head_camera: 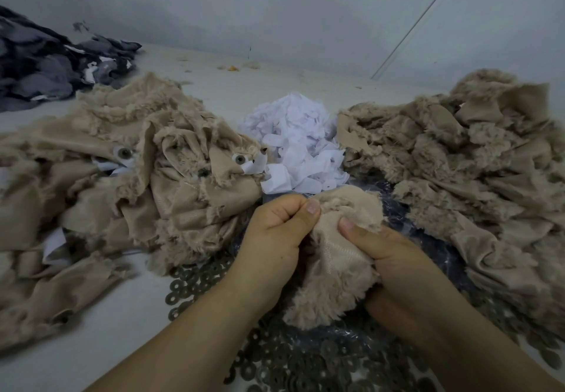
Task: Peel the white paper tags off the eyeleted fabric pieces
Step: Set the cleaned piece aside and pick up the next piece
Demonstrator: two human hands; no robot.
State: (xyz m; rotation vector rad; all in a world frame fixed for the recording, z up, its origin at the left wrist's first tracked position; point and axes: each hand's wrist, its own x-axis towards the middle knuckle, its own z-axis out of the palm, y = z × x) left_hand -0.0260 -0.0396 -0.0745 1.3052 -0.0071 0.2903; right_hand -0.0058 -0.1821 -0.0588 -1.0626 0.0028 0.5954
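Head view: both hands work one tan furry fabric piece (333, 257) at centre, just in front of the person. Left hand (275, 232) is curled, thumb and fingers pinching the upper edge of the piece. Right hand (394, 257) grips the piece from the right, thumb pressed on its smooth backing, other fingers hidden under the fur. No paper tag can be made out on the held piece.

Pile of white paper tags (299, 144) sits just behind the hands, between two tan heaps. Left fabric pile (122, 184) has round metal eyelets showing and a few white tags sticking out. Right fabric pile (477, 171) looks all fur and backing.

Dark metal rings (195, 278) are scattered under and around the hands, partly on a dark plastic sheet (452, 257). Grey-black cloth heap (46, 67) lies far left by the wall. All on a pale table (122, 324).
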